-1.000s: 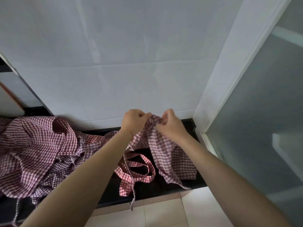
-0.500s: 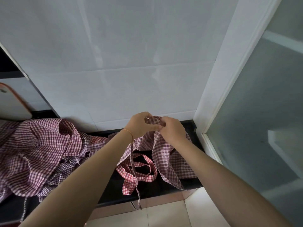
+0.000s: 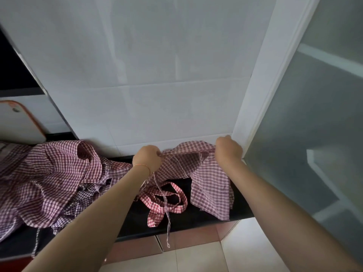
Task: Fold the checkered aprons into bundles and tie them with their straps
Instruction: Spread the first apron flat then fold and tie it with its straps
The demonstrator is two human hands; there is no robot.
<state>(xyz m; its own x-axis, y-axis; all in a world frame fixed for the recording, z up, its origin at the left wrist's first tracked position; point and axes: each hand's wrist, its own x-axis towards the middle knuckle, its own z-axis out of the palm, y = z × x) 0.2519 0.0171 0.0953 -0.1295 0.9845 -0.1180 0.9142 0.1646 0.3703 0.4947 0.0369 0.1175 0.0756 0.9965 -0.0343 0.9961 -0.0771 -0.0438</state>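
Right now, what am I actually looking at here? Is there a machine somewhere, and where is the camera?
There is no machine: a person works with bare hands, and the single camera sits on their head, looking forward and down, so you see both forearms reaching out. The left hand and right hand each grip the top edge of a checkered apron, holding it spread between them above a dark counter that runs along a white tiled wall. A wider red-checked strap lies looped on the counter, and a thin string dangles over its front edge. To the left lies a heap of checkered cloth, not yet folded.
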